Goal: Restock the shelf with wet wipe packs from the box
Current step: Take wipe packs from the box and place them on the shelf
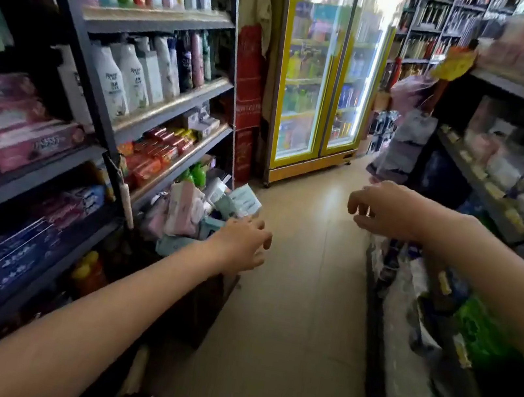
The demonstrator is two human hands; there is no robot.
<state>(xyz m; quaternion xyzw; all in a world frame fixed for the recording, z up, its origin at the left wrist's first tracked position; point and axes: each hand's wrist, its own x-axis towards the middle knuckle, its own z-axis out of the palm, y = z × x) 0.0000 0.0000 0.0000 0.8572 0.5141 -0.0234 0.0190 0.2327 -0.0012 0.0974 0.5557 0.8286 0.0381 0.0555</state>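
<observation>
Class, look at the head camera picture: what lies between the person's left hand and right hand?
Only bare floor shows between the left hand and the right hand in the head view; no pack or box sits in that gap.

A: Where's the box?
B: On the floor, at the foot of the left shelving unit, with wet wipe packs piled in it.
A: And the hands?
B: The left hand is above the box's near edge; the right hand hangs over the aisle, beside the right shelves.
A: Behind them?
B: A drinks fridge at the aisle's far end.
</observation>
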